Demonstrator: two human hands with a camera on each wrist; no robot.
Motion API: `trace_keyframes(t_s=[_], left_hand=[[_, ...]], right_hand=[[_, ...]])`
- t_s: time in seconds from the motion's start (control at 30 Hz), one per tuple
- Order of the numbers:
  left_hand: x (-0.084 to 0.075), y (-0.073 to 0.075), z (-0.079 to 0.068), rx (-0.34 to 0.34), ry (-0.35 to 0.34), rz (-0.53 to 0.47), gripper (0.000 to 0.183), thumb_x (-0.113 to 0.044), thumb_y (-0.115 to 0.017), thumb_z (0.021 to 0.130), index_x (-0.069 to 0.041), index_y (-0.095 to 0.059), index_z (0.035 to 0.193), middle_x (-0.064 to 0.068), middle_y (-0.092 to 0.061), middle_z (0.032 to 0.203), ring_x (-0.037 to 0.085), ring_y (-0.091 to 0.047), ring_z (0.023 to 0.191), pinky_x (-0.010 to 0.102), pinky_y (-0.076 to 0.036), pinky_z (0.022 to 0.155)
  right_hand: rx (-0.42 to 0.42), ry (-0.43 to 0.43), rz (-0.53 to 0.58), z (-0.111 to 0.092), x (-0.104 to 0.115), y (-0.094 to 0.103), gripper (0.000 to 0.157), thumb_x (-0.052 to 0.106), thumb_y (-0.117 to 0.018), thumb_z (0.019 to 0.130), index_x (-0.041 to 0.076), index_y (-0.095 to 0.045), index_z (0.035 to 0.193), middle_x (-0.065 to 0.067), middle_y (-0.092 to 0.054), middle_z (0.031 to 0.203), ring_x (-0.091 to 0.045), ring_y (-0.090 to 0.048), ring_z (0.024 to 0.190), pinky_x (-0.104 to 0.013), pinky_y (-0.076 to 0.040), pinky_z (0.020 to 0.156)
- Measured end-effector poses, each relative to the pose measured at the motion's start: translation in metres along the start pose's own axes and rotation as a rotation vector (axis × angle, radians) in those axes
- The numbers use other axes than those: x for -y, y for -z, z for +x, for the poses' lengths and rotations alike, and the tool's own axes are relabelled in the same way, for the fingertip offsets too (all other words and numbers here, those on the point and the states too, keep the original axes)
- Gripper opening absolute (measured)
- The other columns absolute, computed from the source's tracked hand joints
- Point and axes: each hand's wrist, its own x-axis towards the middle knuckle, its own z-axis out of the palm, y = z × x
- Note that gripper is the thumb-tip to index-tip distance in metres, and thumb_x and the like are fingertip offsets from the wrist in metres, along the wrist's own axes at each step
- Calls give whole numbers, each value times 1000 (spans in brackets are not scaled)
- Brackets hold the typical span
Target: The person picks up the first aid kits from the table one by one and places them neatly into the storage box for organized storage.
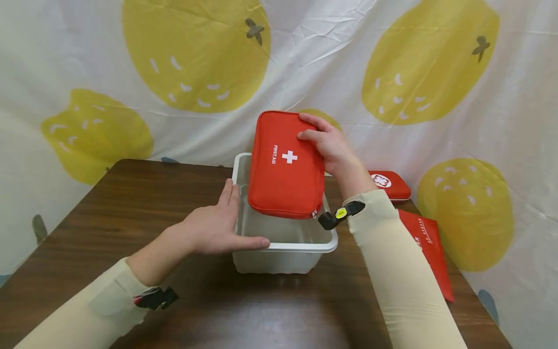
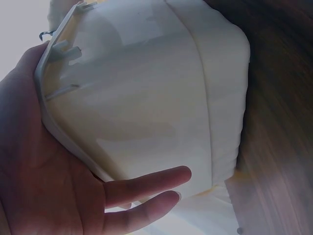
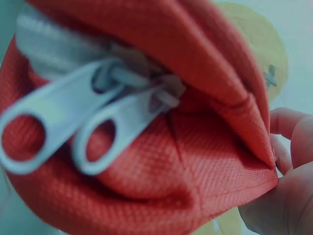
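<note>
My right hand (image 1: 329, 143) grips the right edge of a red first aid bag (image 1: 279, 186) with a white cross, its lettering turned sideways. The bag is held tilted over a white plastic bin (image 1: 283, 261), hiding part of its inside. Two zipper pulls (image 3: 58, 122) fill much of the right wrist view, with part of the right hand (image 3: 288, 191) at its edge. My left hand (image 1: 213, 225) rests against the near left corner of the bin, fingers straight along the side and thumb on the front rim. In the left wrist view, the left hand (image 2: 54, 171) touches the bin's outer wall (image 2: 146, 98).
Behind the right forearm, a red case (image 1: 398, 189) with a white round emblem lies on the brown wooden table (image 1: 174, 186). A flat red packet (image 1: 429, 242) with white print lies nearer, partly covered by the sleeve. A white curtain (image 1: 314, 53) with yellow fruit prints hangs behind.
</note>
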Motion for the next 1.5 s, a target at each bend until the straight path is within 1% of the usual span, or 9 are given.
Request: trace_keyframes(t_s=[0.23, 0.4, 0.57, 0.8, 0.9, 1.03, 1.23, 1.3, 1.5], left_hand=[[0, 1, 0, 4, 4, 0, 138, -96, -33, 45, -10, 2, 146, 6, 10, 151, 14, -61, 74, 27, -46, 56], [0, 2, 0, 13, 8, -18, 138, -96, -35, 44, -12, 4, 146, 5, 11, 151, 12, -59, 65, 27, -44, 54], [0, 3, 0, 25, 11, -54, 137, -95, -37, 44, -14, 6, 146, 4, 9, 151, 11, -56, 60, 27, -43, 51], [1, 1, 1, 15, 8, -50, 137, -95, -38, 45, -13, 4, 146, 4, 8, 151, 11, -56, 60, 27, -44, 51], [1, 0, 1, 0, 6, -17, 137, -96, -35, 45, -11, 2, 146, 6, 8, 152, 13, -58, 65, 28, -45, 54], [1, -1, 0, -11, 6, 21, 137, -96, -31, 46, -9, 1, 146, 8, 9, 151, 16, -61, 73, 29, -46, 57], [1, -1, 2, -4, 5, 21, 138, -96, -32, 45, -9, 0, 146, 8, 8, 151, 16, -61, 76, 28, -46, 56], [2, -2, 2, 1, 5, 16, 138, -96, -32, 45, -9, 1, 146, 7, 8, 151, 15, -60, 77, 27, -46, 56], [2, -2, 2, 0, 4, 17, 137, -96, -33, 45, -9, 1, 146, 8, 7, 151, 17, -60, 77, 28, -45, 55]], right_hand=[[24, -25, -18, 0, -16, -8, 46, 9, -65, 82, 30, -57, 122, -7, -50, 121, -28, -59, 94, -39, -50, 75], [52, -31, -37, 0, -25, -15, 45, 10, -65, 83, 29, -57, 122, -8, -51, 120, -29, -59, 94, -39, -50, 75], [68, -25, -74, 1, -31, -20, 45, 9, -65, 83, 27, -56, 123, -6, -50, 121, -29, -59, 95, -38, -50, 76], [75, -32, -149, 4, -36, -23, 42, 8, -63, 83, 24, -58, 122, 1, -46, 124, -28, -58, 97, -36, -50, 76], [93, -70, -206, 3, -37, -24, 41, 7, -60, 84, 24, -58, 121, 0, -46, 123, -28, -59, 97, -37, -50, 76], [146, -148, -254, 1, -38, -23, 40, 7, -58, 86, 23, -58, 123, -7, -52, 118, -29, -59, 96, -38, -50, 76], [249, -246, -297, -1, -40, -22, 42, 8, -55, 89, 23, -53, 128, -10, -54, 117, -28, -59, 95, -38, -51, 73], [284, -271, -305, -2, -40, -22, 42, 8, -54, 89, 22, -51, 129, -12, -54, 117, -28, -59, 94, -38, -51, 71], [378, -330, -347, -5, -40, -23, 44, 6, -52, 90, 19, -48, 132, -13, -53, 119, -28, -60, 87, -32, -50, 57]])
